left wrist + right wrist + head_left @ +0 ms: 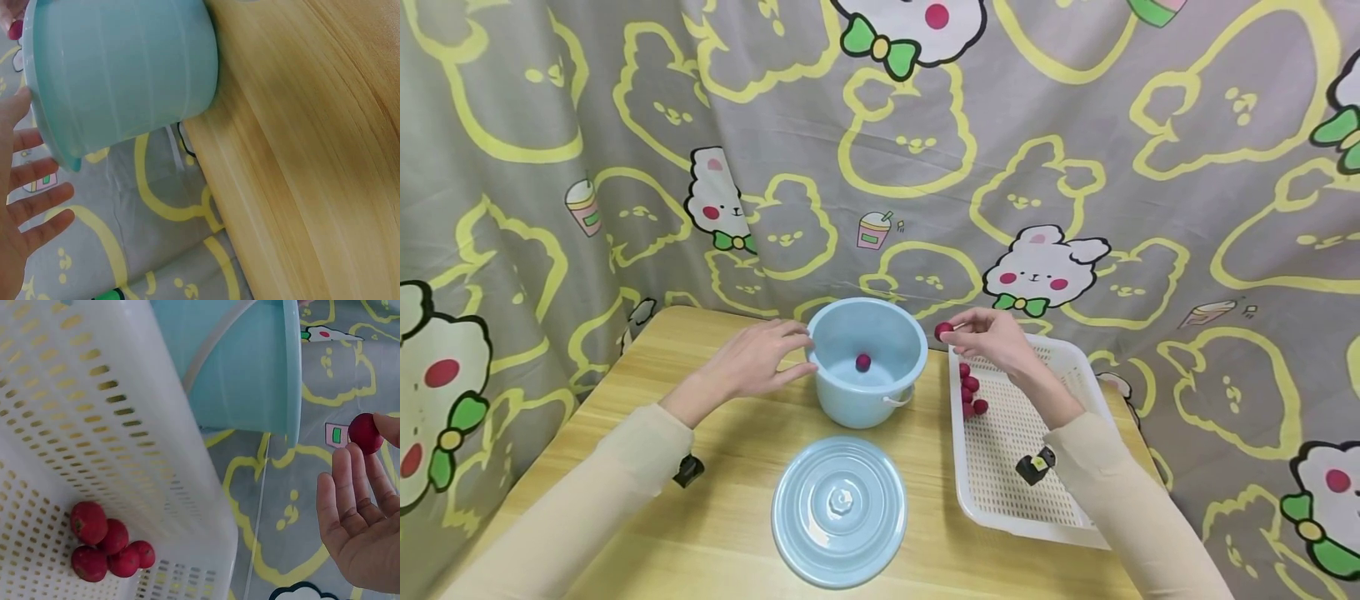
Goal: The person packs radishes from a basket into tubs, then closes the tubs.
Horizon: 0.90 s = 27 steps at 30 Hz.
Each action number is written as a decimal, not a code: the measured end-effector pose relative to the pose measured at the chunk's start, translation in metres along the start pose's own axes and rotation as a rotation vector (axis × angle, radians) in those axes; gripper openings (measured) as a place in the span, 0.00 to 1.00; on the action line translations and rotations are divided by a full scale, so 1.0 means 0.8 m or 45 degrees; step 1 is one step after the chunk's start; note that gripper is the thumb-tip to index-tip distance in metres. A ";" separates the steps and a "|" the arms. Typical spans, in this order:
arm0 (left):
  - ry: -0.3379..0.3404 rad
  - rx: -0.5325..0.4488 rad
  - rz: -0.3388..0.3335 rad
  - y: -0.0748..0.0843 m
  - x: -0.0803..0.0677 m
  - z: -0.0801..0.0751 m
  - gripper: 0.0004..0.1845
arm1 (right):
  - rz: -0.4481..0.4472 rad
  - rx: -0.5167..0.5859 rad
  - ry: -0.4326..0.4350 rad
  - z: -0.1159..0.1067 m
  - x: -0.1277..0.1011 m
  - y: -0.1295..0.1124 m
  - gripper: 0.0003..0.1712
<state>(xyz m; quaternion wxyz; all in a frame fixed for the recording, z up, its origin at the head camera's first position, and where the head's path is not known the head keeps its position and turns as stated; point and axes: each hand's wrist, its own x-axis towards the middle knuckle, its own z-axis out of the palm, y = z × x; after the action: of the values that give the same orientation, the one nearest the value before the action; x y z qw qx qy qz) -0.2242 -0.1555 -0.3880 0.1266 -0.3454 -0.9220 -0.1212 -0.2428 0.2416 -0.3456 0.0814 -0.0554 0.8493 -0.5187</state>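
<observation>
One red berry [943, 331] is pinched at the fingertips of the right hand [1000, 342], held up in the air just right of the light blue bucket [867, 362] rim, so the bucket mouth lies to the left of and a bit below the berry. No real long axis on it, it's roundish. The remaining fingers are kept loosely spread.

The left hand [752, 362] is laid against the bucket's left side with fingers straight and relaxed, nothing gripped.

Inside the bucket a single berry [862, 362] is seen on the bottom. In the white perforated tray [1037, 500] a small cluster of berries [970, 393] is left near the far-left corner. The bucket's lid [839, 510] is set flat on the wooden table [715, 533], nearer the person.
</observation>
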 end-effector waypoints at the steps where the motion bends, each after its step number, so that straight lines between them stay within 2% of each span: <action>1: -0.001 0.000 0.000 0.000 0.000 0.000 0.23 | -0.005 0.001 -0.005 0.002 0.001 -0.002 0.23; 13: 0.004 0.009 0.008 -0.002 0.000 0.002 0.23 | -0.045 0.023 -0.078 0.037 0.013 -0.031 0.21; 27: -0.004 0.000 0.000 -0.004 0.001 0.003 0.23 | -0.038 0.056 -0.156 0.072 0.035 -0.039 0.19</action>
<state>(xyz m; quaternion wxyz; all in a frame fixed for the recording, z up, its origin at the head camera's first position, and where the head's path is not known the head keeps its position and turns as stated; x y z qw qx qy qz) -0.2268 -0.1567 -0.3904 0.1250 -0.3456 -0.9222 -0.1206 -0.2587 0.1720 -0.3463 0.1267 -0.0981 0.8300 -0.5342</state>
